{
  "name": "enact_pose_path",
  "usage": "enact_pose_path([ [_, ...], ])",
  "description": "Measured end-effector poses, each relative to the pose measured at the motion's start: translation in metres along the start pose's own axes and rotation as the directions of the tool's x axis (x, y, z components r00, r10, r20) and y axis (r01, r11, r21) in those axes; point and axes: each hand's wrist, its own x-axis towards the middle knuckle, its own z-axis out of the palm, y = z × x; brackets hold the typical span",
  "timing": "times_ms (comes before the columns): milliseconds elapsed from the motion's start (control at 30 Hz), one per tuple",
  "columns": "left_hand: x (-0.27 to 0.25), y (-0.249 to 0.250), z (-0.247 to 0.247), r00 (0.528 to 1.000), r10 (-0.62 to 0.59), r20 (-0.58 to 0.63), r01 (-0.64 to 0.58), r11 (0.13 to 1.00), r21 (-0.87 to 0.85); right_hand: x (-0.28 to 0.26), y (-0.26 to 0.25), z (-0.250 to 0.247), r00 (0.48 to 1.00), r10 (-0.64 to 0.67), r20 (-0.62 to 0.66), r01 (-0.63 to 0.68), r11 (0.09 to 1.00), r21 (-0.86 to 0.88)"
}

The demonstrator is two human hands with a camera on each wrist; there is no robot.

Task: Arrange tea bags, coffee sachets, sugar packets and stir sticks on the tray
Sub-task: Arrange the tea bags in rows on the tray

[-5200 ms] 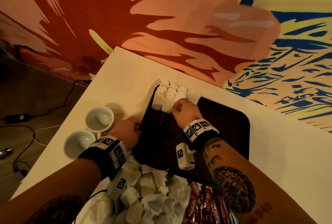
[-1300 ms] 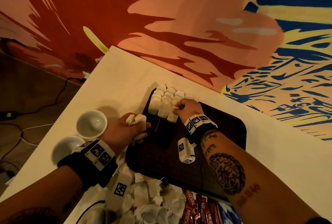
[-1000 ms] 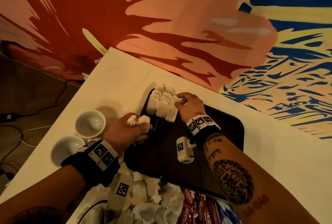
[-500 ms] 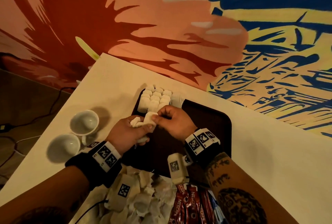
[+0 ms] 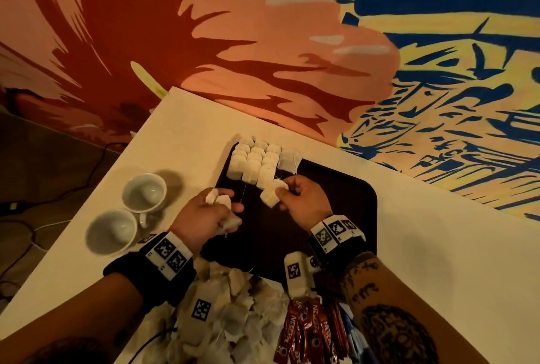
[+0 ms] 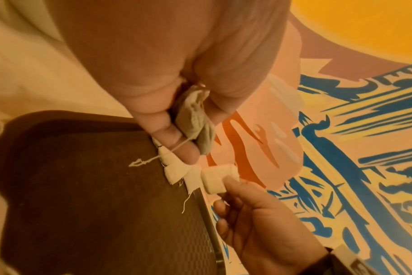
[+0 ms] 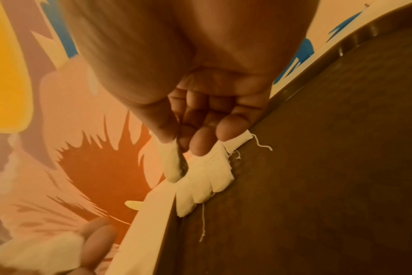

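Step in hand: laying tea bags in rows on the tray (image 5: 344,206), a dark one standing on the pale desk (image 5: 438,252). The arranged tea bags (image 5: 254,163) occupy the tray's far left corner in close overlapping columns, with one further bag lying beside them on the right. The right hand (image 5: 301,200) pinches a single tea bag (image 5: 270,195) between thumb and fingertips, held just at the near end of the rightmost column; whether it touches the laid bags cannot be determined. The left hand (image 5: 209,211) is curled round a small clutch of spare tea bags (image 5: 222,203) over the tray's left edge, a string dangling from them in the left wrist view. A loose heap of tea bags (image 5: 233,314) and the red coffee sachets (image 5: 309,331) lie on the desk at the tray's near edge. Two white cups (image 5: 128,211) stand to the left, off the tray. Sugar packets and stir sticks cannot be identified. Assessment: the task is at an early stage, with most of the tray bare. The next move appears to call for setting the pinched bag down squarely against the column end, overlapping its neighbour, without dragging the strings or disturbing the rows.
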Motion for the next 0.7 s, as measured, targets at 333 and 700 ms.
enact_pose_path([
  [333, 0.023, 0.002, -0.027, 0.987, 0.108, -0.122, -0.107, 0.994, 0.021, 0.032, -0.016, 0.049, 0.953, 0.027, 0.301, 0.084, 0.933, -0.349],
  [700, 0.047, 0.013, -0.033, 0.986, 0.054, -0.158, -0.042, 0.996, 0.079, 0.085, -0.038, 0.076, 0.978, 0.051, 0.200, 0.043, 0.897, -0.439],
])
